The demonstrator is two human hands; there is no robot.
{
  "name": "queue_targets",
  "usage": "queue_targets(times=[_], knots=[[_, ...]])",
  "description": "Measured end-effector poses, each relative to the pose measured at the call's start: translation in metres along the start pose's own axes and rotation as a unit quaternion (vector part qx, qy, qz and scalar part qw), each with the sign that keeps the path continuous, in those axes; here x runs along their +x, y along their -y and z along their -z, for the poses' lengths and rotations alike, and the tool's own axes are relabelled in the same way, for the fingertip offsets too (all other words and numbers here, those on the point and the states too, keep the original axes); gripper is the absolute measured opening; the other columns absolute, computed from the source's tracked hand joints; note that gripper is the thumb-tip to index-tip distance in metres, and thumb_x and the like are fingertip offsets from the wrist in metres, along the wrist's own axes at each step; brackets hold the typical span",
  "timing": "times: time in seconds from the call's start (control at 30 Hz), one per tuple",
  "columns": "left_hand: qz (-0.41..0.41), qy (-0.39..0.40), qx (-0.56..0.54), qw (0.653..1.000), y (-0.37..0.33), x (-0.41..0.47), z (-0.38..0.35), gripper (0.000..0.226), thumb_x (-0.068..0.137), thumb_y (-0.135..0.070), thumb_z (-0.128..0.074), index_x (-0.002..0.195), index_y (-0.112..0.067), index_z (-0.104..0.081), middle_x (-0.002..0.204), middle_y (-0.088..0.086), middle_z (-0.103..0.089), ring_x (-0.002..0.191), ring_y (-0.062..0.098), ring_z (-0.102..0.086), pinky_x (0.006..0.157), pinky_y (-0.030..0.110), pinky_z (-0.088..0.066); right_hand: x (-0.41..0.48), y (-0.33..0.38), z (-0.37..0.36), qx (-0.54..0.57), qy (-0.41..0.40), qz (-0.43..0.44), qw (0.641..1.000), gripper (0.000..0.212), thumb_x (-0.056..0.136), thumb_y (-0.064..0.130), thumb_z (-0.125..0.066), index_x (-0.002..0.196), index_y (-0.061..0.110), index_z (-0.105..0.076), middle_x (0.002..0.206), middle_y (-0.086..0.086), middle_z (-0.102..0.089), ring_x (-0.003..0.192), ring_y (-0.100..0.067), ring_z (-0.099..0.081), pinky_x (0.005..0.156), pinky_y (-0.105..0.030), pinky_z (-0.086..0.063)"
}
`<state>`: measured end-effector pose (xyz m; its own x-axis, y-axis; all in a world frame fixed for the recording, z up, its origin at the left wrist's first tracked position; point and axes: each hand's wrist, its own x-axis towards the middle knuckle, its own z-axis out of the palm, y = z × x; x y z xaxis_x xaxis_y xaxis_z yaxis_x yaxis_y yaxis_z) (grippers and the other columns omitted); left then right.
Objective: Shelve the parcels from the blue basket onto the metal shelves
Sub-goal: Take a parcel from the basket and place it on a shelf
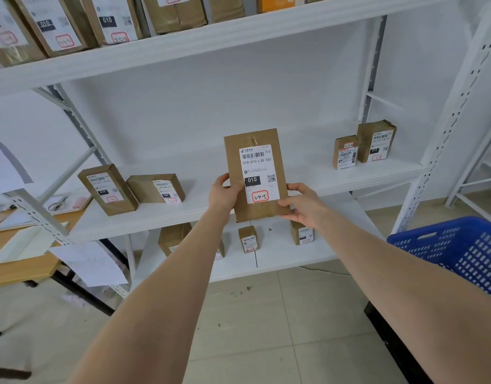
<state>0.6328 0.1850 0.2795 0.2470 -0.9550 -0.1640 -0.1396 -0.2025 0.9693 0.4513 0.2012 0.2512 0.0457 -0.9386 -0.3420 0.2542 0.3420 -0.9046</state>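
Four shelved parcels (pixel 107 189) flanking held parcel (pixel 256 173), blue basket (pixel 454 245) right

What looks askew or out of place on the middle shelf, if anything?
Only one thing: the second parcel from the left lies on its long side, while the leftmost parcel and the two at the right stand on end. Nothing looks damaged or spilled. The left hand and right hand grip another parcel upright.
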Motion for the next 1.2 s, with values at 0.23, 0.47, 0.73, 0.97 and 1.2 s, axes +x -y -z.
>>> queue_targets(times=[0.23,0.47,0.73,0.97,1.2], knots=[[0.024,0.003,-0.006,1.0,-0.001,0.0,0.012,0.049,0.093,-0.013,-0.059,0.14,-0.02,-0.044,0.12,0.007,-0.064,0.109,0.026,-0.06,0.09,0.043,-0.052,0.001,-0.004,-0.009,-0.023,-0.016,0.004,1.0,0.054,0.082,-0.016,-0.059,0.126,0.013,-0.05,0.117,-0.015,-0.065,0.105,-0.033,-0.064,0.089,-0.046,-0.054],[0.025,0.013,0.001,1.0,0.001,0.004,0.026,0.051,0.093,-0.006,-0.058,0.141,-0.017,-0.043,0.122,0.009,-0.063,0.111,0.028,-0.06,0.096,0.048,-0.05,0.003,-0.008,-0.021,-0.04,-0.028,0.002,0.999,0.052,0.082,-0.016,-0.061,0.123,0.013,-0.051,0.115,-0.014,-0.066,0.101,-0.032,-0.065,0.076,-0.04,-0.056],[0.037,0.026,0.028,0.999,0.023,0.01,0.039,0.046,0.092,0.001,-0.055,0.136,-0.012,-0.049,0.125,0.005,-0.062,0.108,0.027,-0.061,0.084,0.041,-0.053,0.008,-0.029,-0.026,-0.07,-0.027,-0.021,0.997,0.037,0.083,-0.007,-0.067,0.11,0.012,-0.051,0.109,-0.011,-0.067,0.1,-0.033,-0.066,0.087,-0.046,-0.055],[0.09,0.063,0.07,0.992,0.064,0.016,0.022,0.047,0.088,0.002,-0.057,0.133,-0.009,-0.049,0.111,0.006,-0.062,0.098,0.03,-0.062,0.088,0.048,-0.053,0.007,-0.059,-0.008,-0.102,-0.033,-0.08,0.991,0.024,0.083,-0.012,-0.063,0.097,0.003,-0.052,0.086,-0.01,-0.065,0.072,-0.02,-0.064,0.057,-0.035,-0.056],[0.128,0.119,0.081,0.981,0.104,0.017,-0.022,0.051,0.084,0.0,-0.061,0.132,-0.01,-0.047,0.122,0.015,-0.061,0.105,0.034,-0.06,0.091,0.051,-0.05,0.011,-0.09,0.033,-0.135,-0.041,-0.124,0.982,0.05,0.084,-0.015,-0.058,0.126,0.011,-0.055,0.109,-0.009,-0.065,0.089,-0.024,-0.062,0.077,-0.036,-0.051]])
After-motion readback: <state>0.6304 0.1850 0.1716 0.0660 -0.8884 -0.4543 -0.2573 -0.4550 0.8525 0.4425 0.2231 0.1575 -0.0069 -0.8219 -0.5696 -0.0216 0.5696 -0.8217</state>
